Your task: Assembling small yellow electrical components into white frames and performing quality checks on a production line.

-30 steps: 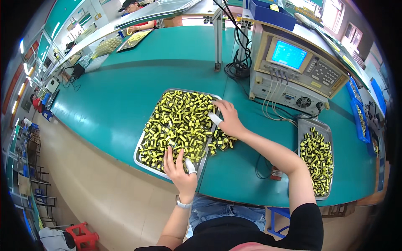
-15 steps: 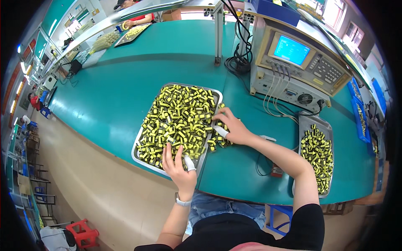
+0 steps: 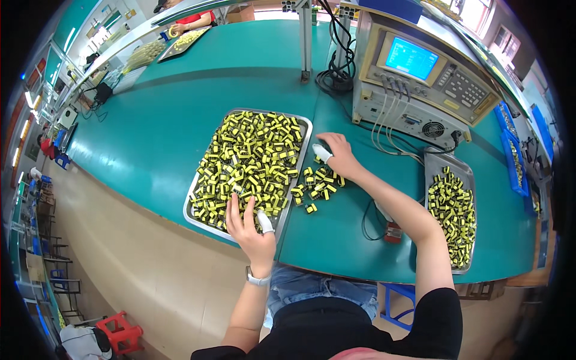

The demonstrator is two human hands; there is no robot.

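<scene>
A large metal tray (image 3: 307, 129) holds a heap of small yellow-and-black transformers (image 3: 249, 159). Over its near right corner, my left hand (image 3: 255, 237) rests with fingers spread, their tips at the heap; its thumb wears a white finger cot. To the right of the tray, a smaller loose group of the same transformers (image 3: 321, 183) lies directly on the green table. My right hand (image 3: 343, 159) is just beyond that group, fingers curved and thumb apart, also with a white cot. Nothing shows in its grasp.
A second metal tray (image 3: 432, 165) of transformers stands at the right. Behind it is a bench meter (image 3: 414, 66) with a lit screen and cables. A small red box (image 3: 393, 233) with a black wire lies near my right forearm. A person (image 3: 195, 23) works at the far left.
My right hand has moved away from the large tray's right edge, farther out, uncovering the loose transformers. My left hand stays at the tray's near corner. The whole view has shifted slightly.
</scene>
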